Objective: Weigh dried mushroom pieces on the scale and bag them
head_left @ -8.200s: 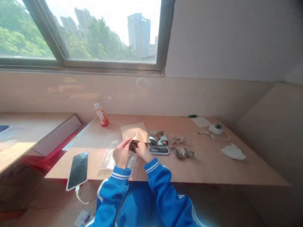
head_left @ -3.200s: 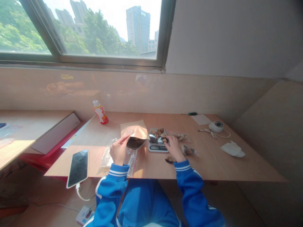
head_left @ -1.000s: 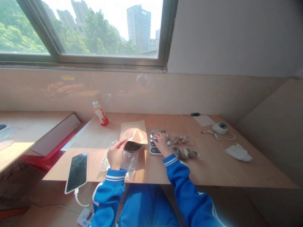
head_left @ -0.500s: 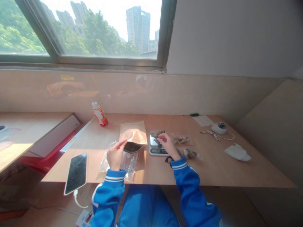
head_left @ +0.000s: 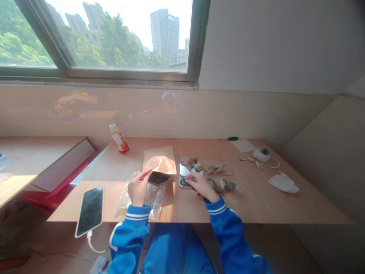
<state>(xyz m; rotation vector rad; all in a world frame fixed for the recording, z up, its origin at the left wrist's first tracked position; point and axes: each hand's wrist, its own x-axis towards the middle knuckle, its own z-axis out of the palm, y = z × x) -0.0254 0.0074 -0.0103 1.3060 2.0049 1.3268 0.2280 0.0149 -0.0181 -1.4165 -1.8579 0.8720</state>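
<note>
Sunlit through a wide window, the long pale wooden desk [head_left: 256, 205] runs along a beige wall, and a person in blue sleeves sits at its near edge. Their left hand [head_left: 137, 187] pinches the lip of a tan kraft-paper pouch [head_left: 159, 163] with thumb and fingers curled, keeping its dark mouth propped open above a crumpled clear plastic bag with a red zip edge [head_left: 154, 196]. Their right hand [head_left: 202, 185] rests low at the front of the small silver digital kitchen scale [head_left: 188, 171], fingers loosely bent; whether it has hold of a piece I cannot tell. On the scale's platform lie a few brown dried pieces [head_left: 192, 163], apparently a portion being weighed. I judge the step in hand to be portioning by weight, with pieces going between scale and pouch; a next move would call for a clean pinch of small pieces and a steady open pouch mouth. Just right of the scale sit two clear packets of similar dried pieces [head_left: 219, 177]. Farther off stand a small white bottle with a red label [head_left: 118, 137], a dark smartphone overhanging the desk edge [head_left: 89, 210], and a round white device with a cord [head_left: 262, 153].
</note>
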